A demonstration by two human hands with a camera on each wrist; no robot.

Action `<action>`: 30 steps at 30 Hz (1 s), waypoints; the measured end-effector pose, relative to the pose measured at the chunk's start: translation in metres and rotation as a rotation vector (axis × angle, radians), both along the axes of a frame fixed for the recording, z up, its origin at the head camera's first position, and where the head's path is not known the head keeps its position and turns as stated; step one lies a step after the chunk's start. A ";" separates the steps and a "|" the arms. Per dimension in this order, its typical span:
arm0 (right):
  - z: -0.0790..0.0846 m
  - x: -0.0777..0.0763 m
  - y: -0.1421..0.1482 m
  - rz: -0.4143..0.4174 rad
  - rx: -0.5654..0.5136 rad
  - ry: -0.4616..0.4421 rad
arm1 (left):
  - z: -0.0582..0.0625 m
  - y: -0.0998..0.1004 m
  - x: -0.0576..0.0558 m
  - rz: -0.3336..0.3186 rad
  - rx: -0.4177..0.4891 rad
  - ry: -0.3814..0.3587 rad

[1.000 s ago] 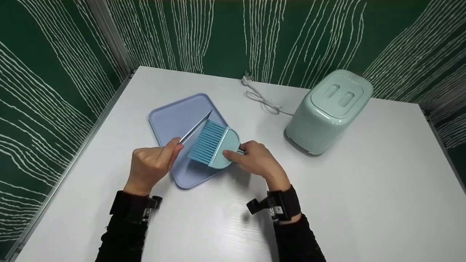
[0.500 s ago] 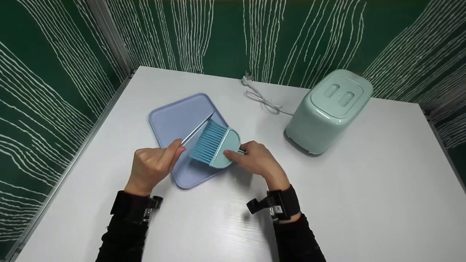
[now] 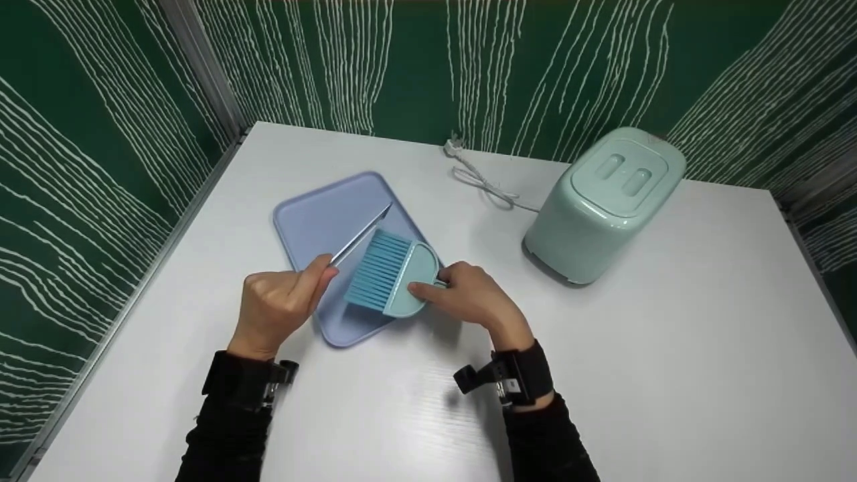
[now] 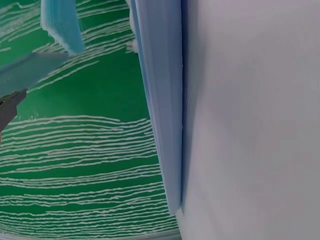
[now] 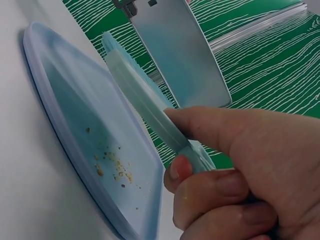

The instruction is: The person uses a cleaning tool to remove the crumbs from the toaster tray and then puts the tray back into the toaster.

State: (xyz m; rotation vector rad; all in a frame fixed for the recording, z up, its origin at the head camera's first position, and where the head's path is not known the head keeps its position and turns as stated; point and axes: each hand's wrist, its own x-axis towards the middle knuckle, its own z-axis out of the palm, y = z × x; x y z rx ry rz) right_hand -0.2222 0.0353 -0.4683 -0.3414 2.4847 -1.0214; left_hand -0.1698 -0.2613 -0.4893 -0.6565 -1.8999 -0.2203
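My left hand (image 3: pixel 278 301) grips a cleaver (image 3: pixel 361 234) by its handle, the blade standing edge-on to the head view above a lilac tray (image 3: pixel 315 221). In the right wrist view the cleaver's broad, rectangular metal blade (image 5: pixel 182 55) shows its flat face. My right hand (image 3: pixel 472 294) pinches the short handle of a pale green hand brush (image 3: pixel 415 271). Its blue bristles (image 3: pixel 380 268) point toward the blade, over the tray; whether they touch it I cannot tell. Tan and dark crumbs (image 5: pixel 117 167) lie on the tray in the right wrist view.
A pale green toaster (image 3: pixel 602 207) stands on the right of the white table (image 3: pixel 656 361). Its white cord (image 3: pixel 482 184) and plug (image 3: pixel 453 147) lie by the back edge. Green walls (image 3: pixel 415 80) with white streaks enclose the back and sides.
The brush has swung slightly toward me, its bristles now lower along the blade. The cleaver has shifted only a little; tray and toaster have stayed put.
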 end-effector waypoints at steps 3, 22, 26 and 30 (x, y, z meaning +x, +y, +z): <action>0.001 0.000 0.002 -0.011 -0.006 0.012 | -0.001 0.000 0.000 0.006 0.004 -0.001; 0.001 0.001 -0.001 -0.014 0.018 0.022 | 0.000 0.002 0.001 -0.020 0.021 -0.011; 0.003 0.002 0.000 0.031 0.029 -0.002 | -0.001 0.001 0.001 -0.003 0.028 0.010; 0.006 0.003 0.003 0.026 0.018 -0.013 | -0.002 0.000 -0.001 0.022 0.046 0.027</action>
